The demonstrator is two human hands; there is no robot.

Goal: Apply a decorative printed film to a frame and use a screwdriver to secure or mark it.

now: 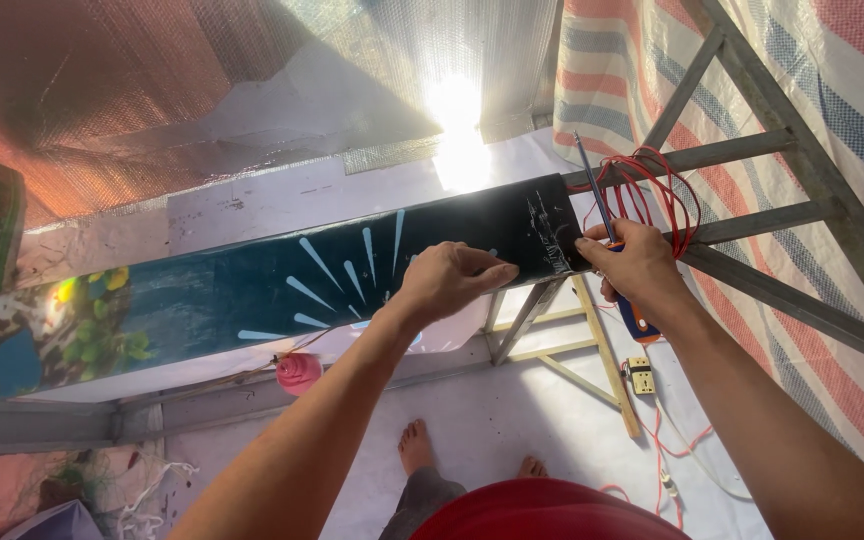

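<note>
Hands work high up at a dark printed panel, a long strip running from nine o'clock toward two o'clock across the view, with pale ray marks near its middle and green and blue patches at its left end. The left hand lies on the panel's face near the rays, its grip loosely curled with fingers together, pressing rather than clamped round anything. The right hand is at the panel's right end, at about two o'clock, its grip wrapped tight on a screwdriver whose thin shaft points up past the fingers and whose orange handle end shows below the wrist. Red wire loops just above and behind that hand, hung on a grey metal frame whose bars slant across the upper right. A striped tarpaulin lies behind the frame. Sunlight glares through a silvery sheet at twelve o'clock. Below, at six o'clock, the person's bare feet stand on a white floor, with a small socket block and more wire near five o'clock, and a pink ball of string hanging under the panel.
</note>
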